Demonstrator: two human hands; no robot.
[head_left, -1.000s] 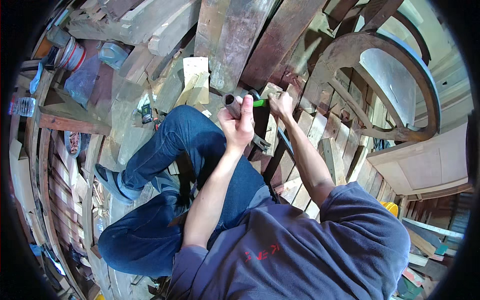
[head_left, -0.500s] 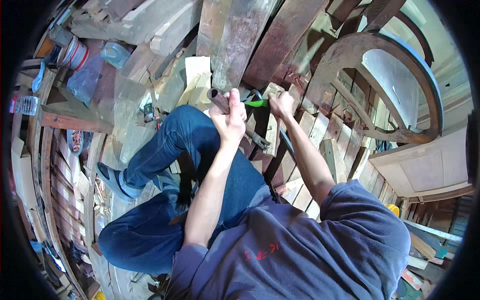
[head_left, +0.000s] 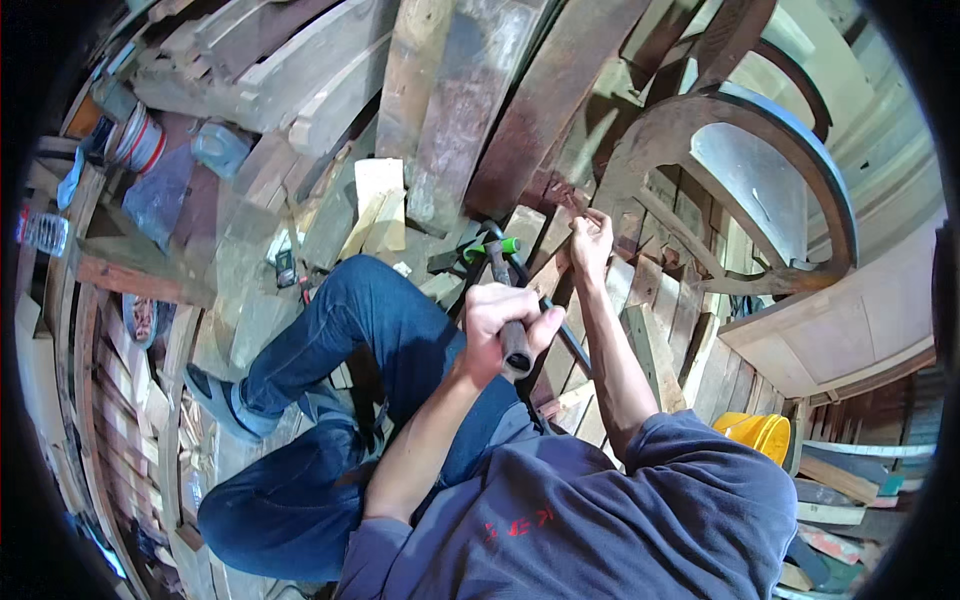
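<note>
Holding the hammer (head_left: 503, 300) tight in the left hand (head_left: 503, 318), keep right hand (head_left: 591, 243) fingers, pinched on the plank (head_left: 548, 268), clear of it.

Wooden interior, planked floor (head_left: 690, 330) of worn boards beneath and to the right of the hands. Long weathered beams (head_left: 480, 110) slant away above the hands. Up and to the right, a curved timber arch (head_left: 800, 170) with a pale opening inside it. A pale wooden panel (head_left: 850, 330) lies far right. Lower right, a yellow bucket (head_left: 755, 435) among offcuts. Far left, stacked slats (head_left: 110, 400), a clear plastic bottle (head_left: 40, 232) and a taped roll (head_left: 138, 140). Light is soft and brightest at right.
</note>
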